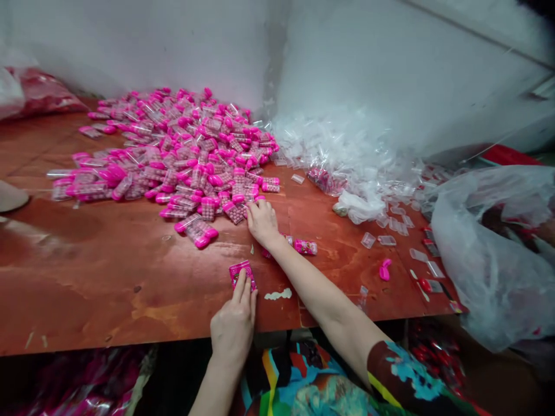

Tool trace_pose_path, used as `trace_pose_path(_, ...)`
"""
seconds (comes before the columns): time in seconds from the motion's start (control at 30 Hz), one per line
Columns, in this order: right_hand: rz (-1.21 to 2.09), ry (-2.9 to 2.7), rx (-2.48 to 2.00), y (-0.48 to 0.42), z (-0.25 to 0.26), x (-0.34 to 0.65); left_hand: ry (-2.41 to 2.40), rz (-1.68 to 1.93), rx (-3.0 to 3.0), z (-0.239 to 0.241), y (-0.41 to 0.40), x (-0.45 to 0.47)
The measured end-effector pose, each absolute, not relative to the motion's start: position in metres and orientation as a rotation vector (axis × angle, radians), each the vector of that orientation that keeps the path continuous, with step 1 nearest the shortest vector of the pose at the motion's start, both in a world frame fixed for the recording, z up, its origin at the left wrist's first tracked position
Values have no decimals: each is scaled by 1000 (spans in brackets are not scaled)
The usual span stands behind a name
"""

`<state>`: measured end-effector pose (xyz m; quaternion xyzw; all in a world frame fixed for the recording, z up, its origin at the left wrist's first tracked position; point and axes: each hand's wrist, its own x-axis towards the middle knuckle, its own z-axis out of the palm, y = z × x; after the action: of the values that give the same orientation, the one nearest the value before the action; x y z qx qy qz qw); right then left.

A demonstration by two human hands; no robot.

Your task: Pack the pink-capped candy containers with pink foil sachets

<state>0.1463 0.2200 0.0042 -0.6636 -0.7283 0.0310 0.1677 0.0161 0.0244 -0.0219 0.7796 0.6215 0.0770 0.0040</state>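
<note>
My left hand (234, 320) rests at the near edge of the red-brown table (108, 277), fingers pressed together on a small pink packet (241, 273) lying flat. My right hand (261, 221) reaches forward to the front edge of a big heap of pink-capped clear cases (182, 156), its fingers curled down on the heap; what they grip is hidden. A single pink packet (306, 247) lies just right of my right wrist. A loose pink cap (384, 270) lies further right.
A pile of clear plastic bags (347, 150) fills the back right corner. Small clear lids (385, 240) are scattered at the right edge. A large translucent bag (494, 254) bulges at the right. White walls stand behind; a red sack (39, 92) lies at far left.
</note>
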Motion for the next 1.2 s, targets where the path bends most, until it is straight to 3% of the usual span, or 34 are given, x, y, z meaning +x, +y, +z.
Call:
trace_pose_path(0.27, 196, -2323, -1926, 189, 6, 129, 1866, 418, 2347, -8, 28, 5)
trace_pose_path(0.47, 257, -2462, -1710, 161, 16, 148, 1840, 253, 2358, -7, 25, 0)
trace_pose_path(0.63, 203, -2805, -1178, 159, 16, 150, 1894, 266, 2333, -10, 22, 3)
trace_pose_path(0.8, 149, -2845, -1240, 154, 15, 128, 1912, 368, 2300, -13, 21, 6)
trace_pose_path(1.0, 266, -2691, -1325, 155, 15, 127, 1961, 339, 2347, -18, 18, 11)
trace_pose_path(1.2, 758, -1933, -1412, 115, 17, 161, 1973, 432, 2323, -26, 16, 11)
